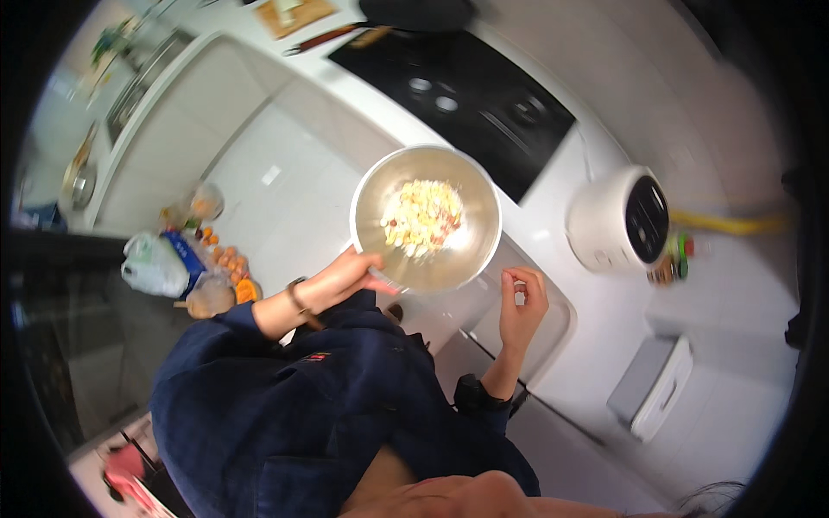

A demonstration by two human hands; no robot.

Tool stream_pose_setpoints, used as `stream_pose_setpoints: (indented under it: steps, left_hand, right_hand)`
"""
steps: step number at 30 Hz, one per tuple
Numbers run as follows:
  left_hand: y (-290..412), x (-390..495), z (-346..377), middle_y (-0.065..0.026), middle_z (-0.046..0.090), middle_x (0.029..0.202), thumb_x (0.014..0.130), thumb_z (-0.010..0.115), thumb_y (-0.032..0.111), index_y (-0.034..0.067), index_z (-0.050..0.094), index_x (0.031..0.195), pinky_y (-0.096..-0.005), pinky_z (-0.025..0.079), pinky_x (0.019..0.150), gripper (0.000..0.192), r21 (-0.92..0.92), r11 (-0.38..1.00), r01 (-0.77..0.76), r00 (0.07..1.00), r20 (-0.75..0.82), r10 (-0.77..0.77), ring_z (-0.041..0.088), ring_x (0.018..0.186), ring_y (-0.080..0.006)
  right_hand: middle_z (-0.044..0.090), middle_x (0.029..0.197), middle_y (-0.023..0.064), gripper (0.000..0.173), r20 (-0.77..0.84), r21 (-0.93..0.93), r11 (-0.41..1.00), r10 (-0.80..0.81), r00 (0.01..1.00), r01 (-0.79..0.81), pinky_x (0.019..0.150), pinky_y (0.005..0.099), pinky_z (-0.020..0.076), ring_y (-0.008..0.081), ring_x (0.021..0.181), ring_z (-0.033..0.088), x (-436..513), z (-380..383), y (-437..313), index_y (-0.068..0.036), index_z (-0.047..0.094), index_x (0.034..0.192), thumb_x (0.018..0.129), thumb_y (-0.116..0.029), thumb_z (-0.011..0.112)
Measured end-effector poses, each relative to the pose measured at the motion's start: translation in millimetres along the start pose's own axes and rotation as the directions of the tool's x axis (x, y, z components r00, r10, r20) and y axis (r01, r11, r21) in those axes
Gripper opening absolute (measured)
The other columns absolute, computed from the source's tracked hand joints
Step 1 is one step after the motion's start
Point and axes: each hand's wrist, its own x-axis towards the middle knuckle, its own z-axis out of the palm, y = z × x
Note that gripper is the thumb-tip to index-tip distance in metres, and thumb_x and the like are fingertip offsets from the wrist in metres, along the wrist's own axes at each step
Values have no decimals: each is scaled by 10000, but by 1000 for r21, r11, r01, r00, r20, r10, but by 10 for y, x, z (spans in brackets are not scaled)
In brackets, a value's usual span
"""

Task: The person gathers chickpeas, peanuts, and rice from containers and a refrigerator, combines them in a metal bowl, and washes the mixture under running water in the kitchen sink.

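Note:
My left hand (346,275) grips the near-left rim of a round metal mixing bowl (473,259), its thumb over the edge. The bowl is held up in front of my body, between me and the counter. Inside it lies a heap of pale yellow chopped food (421,217) with some reddish bits and what looks like white powder. To the right of the bowl, apart from it, my right hand (523,298) is raised with loosely curled fingers. Nothing shows in that hand.
A black cooktop (473,97) is set into the white counter (550,233), with a dark pan (418,13) at its far end. A white rice cooker (602,220) and a grey lidded box (651,385) stand rightward. Bags (155,265) and produce (230,262) lie on the floor at left.

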Motion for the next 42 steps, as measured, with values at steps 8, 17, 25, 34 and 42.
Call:
stream_pose_setpoints:
  steps: [8, 17, 25, 34, 42]
  left_hand:
    - [184, -2379, -978, -266, 532, 1328, 893, 457, -46, -103, 314, 1417, -456, 648, 822, 546, -259, 920, -295, 904, -389, 181, 677, 1051, -371]
    - [1474, -3122, -3112, -255, 557, 1317, 867, 457, -40, -35, 274, 1471, -433, 648, 813, 631, -225, 820, -527, 679, -691, 247, 694, 1031, -385]
    - [2816, -2516, -4701, -241, 581, 1288, 887, 458, -8, -9, 319, 1463, -456, 624, 840, 593, -183, 676, -714, 534, -767, 356, 696, 1024, -356]
    - [4621, -1921, -6405, -272, 611, 1237, 923, 445, 38, -87, 370, 1397, -494, 587, 906, 496, -245, 594, -766, 503, -804, 318, 676, 1054, -404]
    - [5876, -1320, -7824, -280, 627, 1222, 930, 429, 40, -97, 421, 1370, -498, 571, 941, 462, -310, 639, -704, 557, -799, 227, 672, 1071, -403]
  right_hand:
    - [601, 840, 70, 178, 515, 148, 988, -44, 856, -38, 659, 287, 449, 152, 742, 565, -617, 872, -1480, 15, 585, 801, 956, -63, 624]
    - [638, 867, 34, 146, 713, 381, 904, -154, 684, -194, 661, 240, 454, 92, 777, 586, -389, 4049, -2834, -23, 602, 1013, 1043, -63, 466]
    - [654, 716, 41, 182, 805, 350, 928, -226, 549, -131, 626, 234, 473, 85, 658, 586, 789, 6351, -3410, 20, 673, 939, 1019, -108, 572]
    - [673, 763, 60, 245, 827, 459, 877, -479, 294, 139, 672, 281, 489, 126, 686, 600, 2520, 9672, -4465, 12, 654, 952, 1035, -172, 515]
    - [739, 1028, 75, 275, 912, 388, 921, -387, 137, 20, 733, 271, 530, 133, 838, 679, 3521, 12600, -5139, 12, 650, 1207, 1038, -88, 457]
